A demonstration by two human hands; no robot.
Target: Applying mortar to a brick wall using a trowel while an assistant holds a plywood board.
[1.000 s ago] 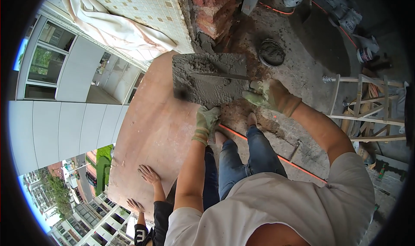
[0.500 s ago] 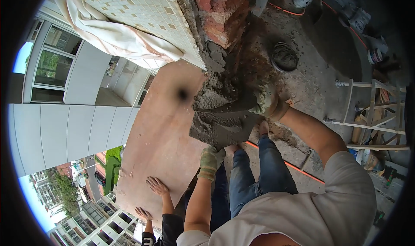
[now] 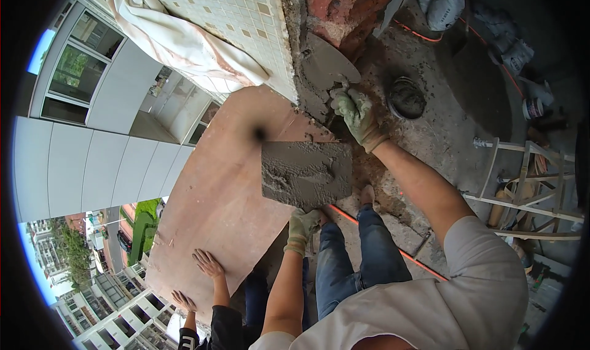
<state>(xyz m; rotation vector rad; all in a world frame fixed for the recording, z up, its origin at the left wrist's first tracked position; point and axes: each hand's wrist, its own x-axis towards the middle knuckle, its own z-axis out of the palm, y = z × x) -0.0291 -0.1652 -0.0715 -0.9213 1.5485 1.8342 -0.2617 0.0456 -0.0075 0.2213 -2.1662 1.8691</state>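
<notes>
My right hand (image 3: pixel 359 116), in a green-grey work glove, grips a trowel (image 3: pixel 332 58), its blade pressed on grey mortar at the foot of the exposed red brick column (image 3: pixel 344 6), beside the tiled wall edge (image 3: pixel 252 30). Below it, my left hand (image 3: pixel 301 230), gloved too, is closed round the underside grip of a square mortar board (image 3: pixel 307 172), coated in a layer of wet mortar. The board hangs over the right edge of a large pinkish sheet (image 3: pixel 209 202), on which another person's bare hands (image 3: pixel 209 264) rest at the lower left.
A mortar bucket (image 3: pixel 409 98) stands on the rough floor, with sacks (image 3: pixel 442 9) behind. Wooden frames (image 3: pixel 522 190) lie at right; an orange hose (image 3: pixel 418 261) runs by my feet. Draped white cloth (image 3: pixel 172 36) lies along the wall. A drop to street level shows at left.
My right hand has lifted the trowel from the board up onto the wall corner, carrying mortar there. The board, in my left hand, has moved lower and now holds a flatter layer.
</notes>
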